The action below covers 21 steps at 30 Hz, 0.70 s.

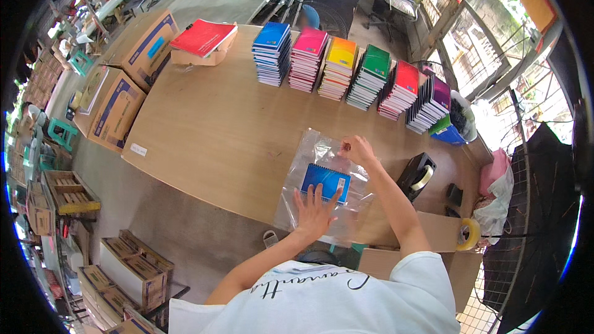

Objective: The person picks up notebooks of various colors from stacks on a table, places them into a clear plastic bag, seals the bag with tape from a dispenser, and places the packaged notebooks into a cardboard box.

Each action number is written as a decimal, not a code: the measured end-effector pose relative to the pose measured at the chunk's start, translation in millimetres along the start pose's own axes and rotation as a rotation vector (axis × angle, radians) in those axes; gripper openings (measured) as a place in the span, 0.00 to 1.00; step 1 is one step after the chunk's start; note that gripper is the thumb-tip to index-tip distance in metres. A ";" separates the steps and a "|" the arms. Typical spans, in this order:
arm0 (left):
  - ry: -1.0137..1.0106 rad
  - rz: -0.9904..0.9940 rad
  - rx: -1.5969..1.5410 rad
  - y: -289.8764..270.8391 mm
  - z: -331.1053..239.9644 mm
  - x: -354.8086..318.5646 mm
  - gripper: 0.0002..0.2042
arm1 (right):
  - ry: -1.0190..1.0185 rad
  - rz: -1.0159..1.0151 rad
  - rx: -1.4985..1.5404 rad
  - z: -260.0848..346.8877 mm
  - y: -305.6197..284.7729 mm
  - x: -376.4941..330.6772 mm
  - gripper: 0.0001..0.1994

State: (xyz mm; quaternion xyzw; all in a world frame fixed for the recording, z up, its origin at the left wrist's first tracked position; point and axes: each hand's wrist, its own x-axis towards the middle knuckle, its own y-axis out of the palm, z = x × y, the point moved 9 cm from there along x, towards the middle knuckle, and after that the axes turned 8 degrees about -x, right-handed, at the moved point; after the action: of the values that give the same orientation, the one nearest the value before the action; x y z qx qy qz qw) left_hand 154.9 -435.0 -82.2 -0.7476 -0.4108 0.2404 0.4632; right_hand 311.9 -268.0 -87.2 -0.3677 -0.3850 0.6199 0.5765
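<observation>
A small blue spiral notebook (331,176) lies on a clear plastic bag (291,201) near the table's front edge. My left hand (315,215) rests on the notebook's lower part, fingers spread and open. Just beyond the notebook, my right hand (357,148) is closed, its fingers pinched at the far right part of the plastic. Whether the notebook is inside the bag or on top of it, I cannot tell.
Notebook stacks in several colours, including a green stack (371,65), line the table's far side. A tape dispenser (417,176) stands right of my right arm, with a tape roll (468,234) nearer me. Cardboard boxes (114,108) adjoin the left end; a red notebook pile (204,38) sits far left.
</observation>
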 end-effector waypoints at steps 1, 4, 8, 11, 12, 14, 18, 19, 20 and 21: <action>-0.005 0.002 -0.008 -0.1 1.1 1.7 0.42 | -0.039 0.019 -0.002 0.5 2.6 -0.4 0.05; -0.016 -0.007 -0.029 0.7 2.8 2.9 0.41 | -0.142 -0.060 -0.071 9.8 1.5 -8.9 0.05; 0.003 -0.071 -0.118 6.7 9.7 3.6 0.40 | -0.166 -0.076 -0.080 36.6 -9.0 -28.8 0.05; 0.006 -0.069 -0.078 3.4 3.3 3.9 0.41 | -0.260 -0.193 -0.117 52.2 -16.2 -48.2 0.07; 0.001 -0.051 -0.057 4.6 2.4 3.6 0.41 | -0.192 -0.192 -0.112 51.3 -18.7 -49.2 0.06; -0.012 -0.015 -0.016 6.6 2.2 2.3 0.42 | -0.056 -0.190 -0.102 50.1 -22.9 -51.9 0.04; -0.005 -0.003 0.020 9.5 0.2 4.5 0.43 | -0.374 -0.630 -0.548 91.8 -54.8 -61.9 0.07; 0.003 0.001 0.035 10.1 0.6 4.7 0.43 | -0.362 -0.546 -0.506 82.3 -44.8 -54.1 0.06; 0.011 0.004 0.051 10.7 0.7 5.3 0.43 | -0.350 -0.463 -0.465 72.5 -35.6 -46.1 0.05; 0.010 -0.004 0.056 10.2 3.0 6.1 0.43 | -0.245 -0.319 -0.381 55.8 -24.6 -31.8 0.05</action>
State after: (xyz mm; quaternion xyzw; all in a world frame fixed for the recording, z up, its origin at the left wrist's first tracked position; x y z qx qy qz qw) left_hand 160.0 -430.9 -92.6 -0.7349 -0.4030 0.2473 0.4862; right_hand 274.3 -301.7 -40.5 -0.3265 -0.6147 0.4776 0.5361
